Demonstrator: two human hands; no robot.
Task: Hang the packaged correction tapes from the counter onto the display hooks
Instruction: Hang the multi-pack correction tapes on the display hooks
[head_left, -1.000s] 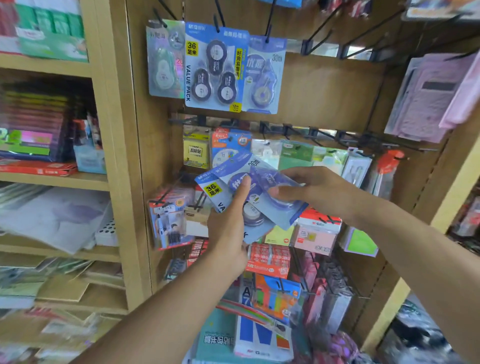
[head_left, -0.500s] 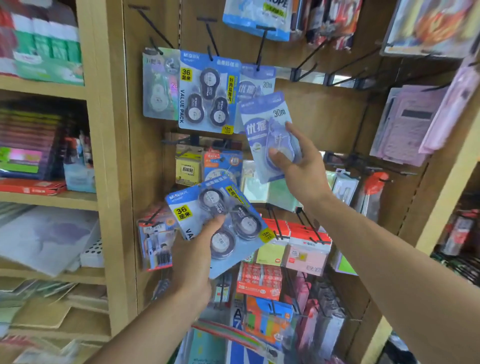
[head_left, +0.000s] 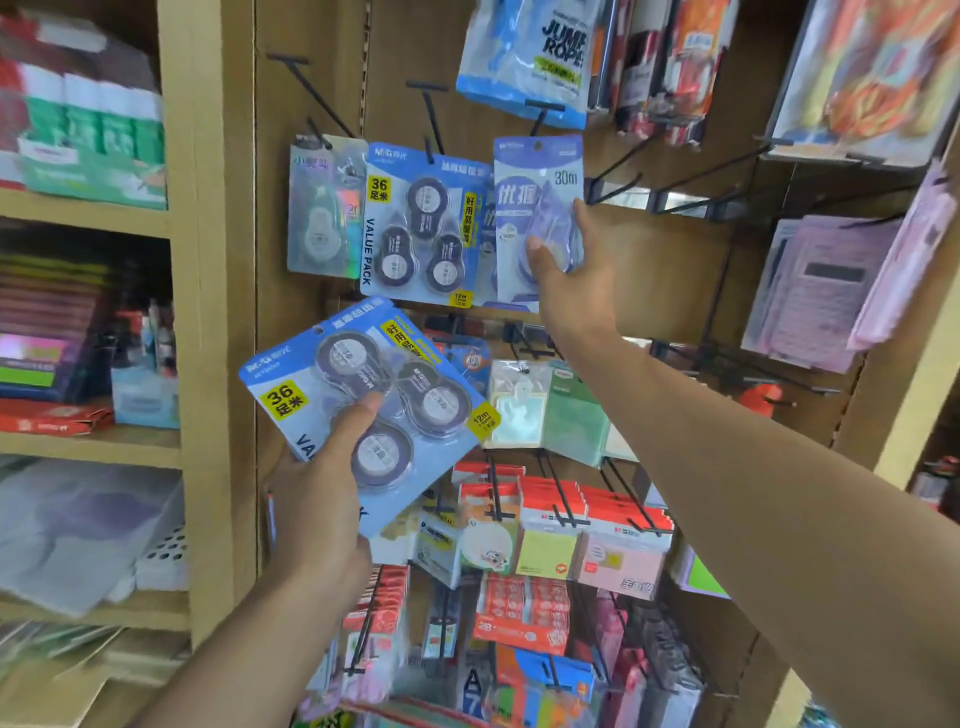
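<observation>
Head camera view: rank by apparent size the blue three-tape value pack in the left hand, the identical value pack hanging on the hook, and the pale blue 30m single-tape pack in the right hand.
1. Blue three-tape value pack in the left hand: largest, though nearest the camera.
2. Hanging value pack: same product, looks smaller.
3. Pale blue 30m single-tape pack: narrowest.

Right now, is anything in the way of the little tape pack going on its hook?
Nothing visible blocks it. The right hand holds the single tape pack up at its hook; the jump rope bag hangs just above.
</observation>
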